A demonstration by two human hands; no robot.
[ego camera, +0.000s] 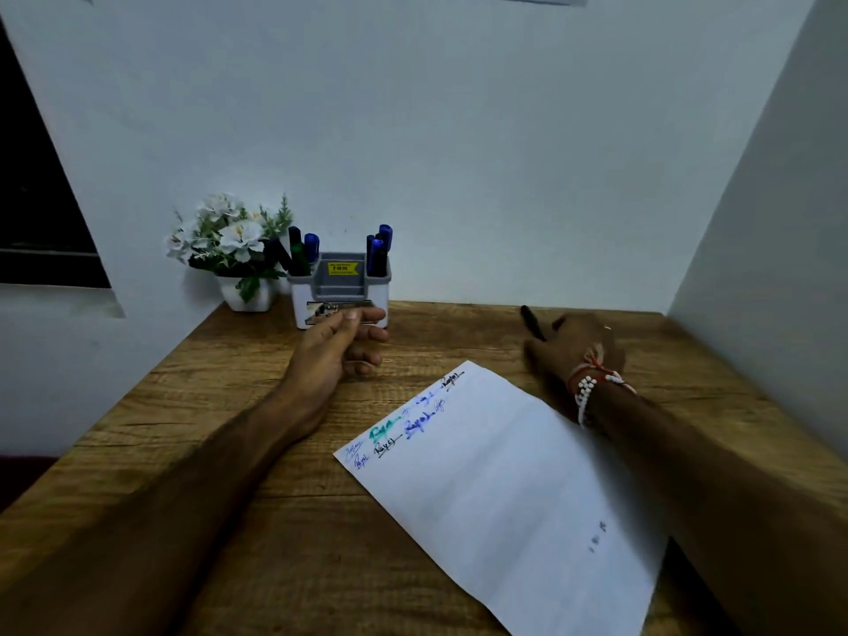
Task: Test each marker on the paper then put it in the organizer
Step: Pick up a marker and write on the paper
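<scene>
A white and grey organizer [339,286] stands at the back of the wooden desk [220,406] with several blue, black and green markers upright in its two side pockets. My left hand [339,342] hovers just in front of it, fingers loosely extended and holding nothing. My right hand [573,351] is at the back right of the desk and grips a black marker [531,321] that sticks out toward the wall. The white paper [504,475] lies tilted between my forearms, with several scribbled test lines in black, blue and green along its upper left edge.
A white pot of artificial white flowers [229,250] stands left of the organizer against the wall. A wall panel [780,222] closes the desk on the right. A dark window [36,199] lies at far left.
</scene>
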